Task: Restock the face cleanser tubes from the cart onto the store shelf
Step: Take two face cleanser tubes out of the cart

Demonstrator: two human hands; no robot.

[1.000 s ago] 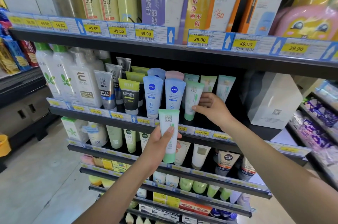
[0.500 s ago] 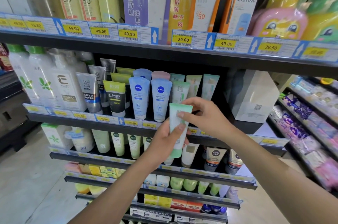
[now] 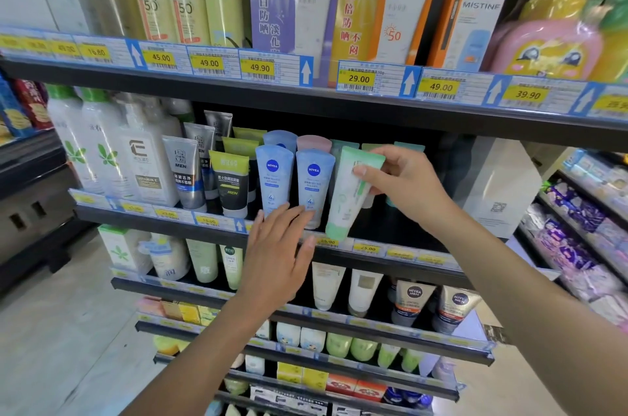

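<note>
The right hand [image 3: 404, 187] pinches the top end of a green-and-white cleanser tube [image 3: 350, 198] between thumb and curled fingers [image 3: 390, 153]. The tube hangs tilted, cap end down at the front edge of the shelf [image 3: 401, 250], just right of two blue tubes [image 3: 314, 184], not yet standing in its row. The left hand [image 3: 275, 255] is flat-fingered and holds nothing. Judged status: one placement under way, and with the cart out of view the remaining stock cannot be told.
</note>
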